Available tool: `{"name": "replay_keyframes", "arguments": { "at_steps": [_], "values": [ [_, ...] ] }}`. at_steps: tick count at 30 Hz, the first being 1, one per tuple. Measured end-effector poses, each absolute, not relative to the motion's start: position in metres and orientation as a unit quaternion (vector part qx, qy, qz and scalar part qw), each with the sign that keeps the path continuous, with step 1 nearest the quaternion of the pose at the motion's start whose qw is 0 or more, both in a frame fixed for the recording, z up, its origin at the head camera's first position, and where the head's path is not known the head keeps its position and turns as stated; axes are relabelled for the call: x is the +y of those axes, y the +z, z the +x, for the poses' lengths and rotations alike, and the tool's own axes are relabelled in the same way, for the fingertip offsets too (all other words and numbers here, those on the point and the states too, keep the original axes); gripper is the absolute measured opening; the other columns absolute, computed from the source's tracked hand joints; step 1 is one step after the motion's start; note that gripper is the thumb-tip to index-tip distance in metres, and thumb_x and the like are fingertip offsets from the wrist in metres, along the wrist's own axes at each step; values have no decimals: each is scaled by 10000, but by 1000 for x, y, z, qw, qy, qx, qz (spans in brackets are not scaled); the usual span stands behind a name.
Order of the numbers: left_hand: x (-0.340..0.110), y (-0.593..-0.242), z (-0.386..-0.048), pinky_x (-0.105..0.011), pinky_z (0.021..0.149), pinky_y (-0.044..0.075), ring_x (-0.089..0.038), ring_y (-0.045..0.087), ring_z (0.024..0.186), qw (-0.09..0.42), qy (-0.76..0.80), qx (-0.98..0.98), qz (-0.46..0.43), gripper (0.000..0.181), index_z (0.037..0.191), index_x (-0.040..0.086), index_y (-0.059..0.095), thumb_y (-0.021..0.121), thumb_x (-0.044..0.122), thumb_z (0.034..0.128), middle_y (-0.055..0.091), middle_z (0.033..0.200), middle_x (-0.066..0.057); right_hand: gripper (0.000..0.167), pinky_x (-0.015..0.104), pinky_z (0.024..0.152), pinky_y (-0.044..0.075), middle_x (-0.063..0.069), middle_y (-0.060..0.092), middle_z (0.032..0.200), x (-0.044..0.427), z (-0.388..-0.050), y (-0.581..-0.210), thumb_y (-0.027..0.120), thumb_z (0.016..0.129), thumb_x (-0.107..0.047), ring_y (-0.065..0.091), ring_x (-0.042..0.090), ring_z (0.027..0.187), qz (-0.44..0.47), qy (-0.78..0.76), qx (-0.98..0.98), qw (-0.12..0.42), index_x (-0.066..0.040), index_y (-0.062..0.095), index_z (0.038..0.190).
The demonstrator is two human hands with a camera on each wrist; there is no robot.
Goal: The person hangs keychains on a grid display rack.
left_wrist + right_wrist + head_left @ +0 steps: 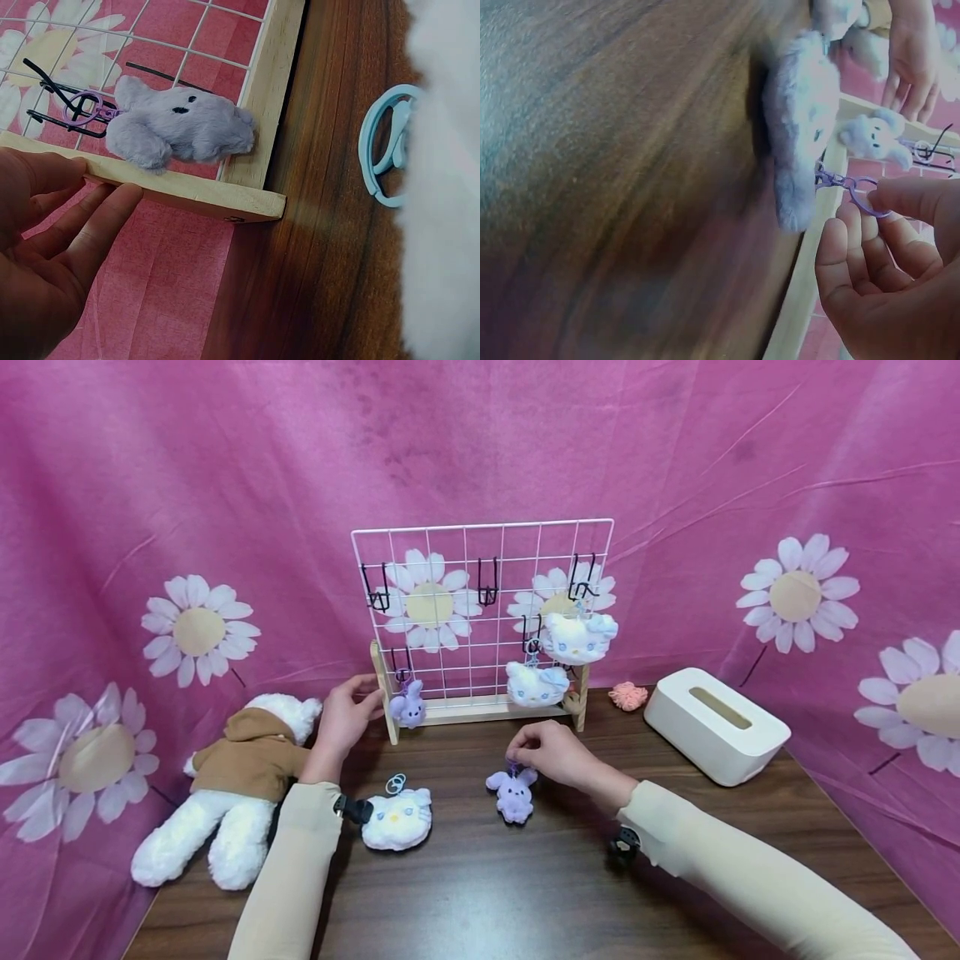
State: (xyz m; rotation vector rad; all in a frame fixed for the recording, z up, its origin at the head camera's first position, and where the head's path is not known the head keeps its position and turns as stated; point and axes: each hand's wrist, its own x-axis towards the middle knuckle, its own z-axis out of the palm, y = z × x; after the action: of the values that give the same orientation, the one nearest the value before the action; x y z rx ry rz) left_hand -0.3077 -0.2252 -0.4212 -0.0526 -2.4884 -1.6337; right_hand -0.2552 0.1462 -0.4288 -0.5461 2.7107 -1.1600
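Observation:
My right hand (553, 752) pinches the purple ring (866, 199) of a purple bunny plush keychain (514, 797) between thumb and fingers. The bunny hangs close to the wooden table, in front of a white wire grid rack (483, 672). My left hand (348, 714) touches the rack's left wooden post (202, 193) with outstretched fingertips. Beside that post, another purple bunny keychain (409, 706) hangs on a black hook. Two white cat-face plush keychains, a higher one (577, 639) and a lower one (536, 685), hang at the rack's right. A third cat-face keychain (397, 820) lies on the table by my left wrist.
Black hooks, one at centre (487, 583), line the upper grid. A white plush toy in a brown hoodie (251, 756) lies at the left. Right of the rack are a pink yarn-like clump (628, 696) and a white tissue box (716, 727). A pink flowered cloth (300, 460) hangs behind.

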Motion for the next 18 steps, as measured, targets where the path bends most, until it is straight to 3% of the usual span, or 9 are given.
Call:
{"name": "replay_keyframes", "arguments": {
  "at_steps": [7,18],
  "values": [
    [-225,-421,-308,-242,888,735,-329,768,1116,91,-556,-826,-25,400,1488,-82,646,666,87,1126,694,1355,-350,84,280,836,603,-23,839,920,145,-251,-420,800,1035,-184,704,76,865,-186,-388,901,41,-163,839,964],
    [-225,-422,-309,-195,850,727,-278,769,1096,87,-555,-827,-22,404,1499,-74,639,657,92,1131,697,1366,-334,81,231,760,598,-30,819,924,142,-245,-410,799,1039,-177,685,76,844,-189,-382,904,24,-167,835,966]
  ]
}}
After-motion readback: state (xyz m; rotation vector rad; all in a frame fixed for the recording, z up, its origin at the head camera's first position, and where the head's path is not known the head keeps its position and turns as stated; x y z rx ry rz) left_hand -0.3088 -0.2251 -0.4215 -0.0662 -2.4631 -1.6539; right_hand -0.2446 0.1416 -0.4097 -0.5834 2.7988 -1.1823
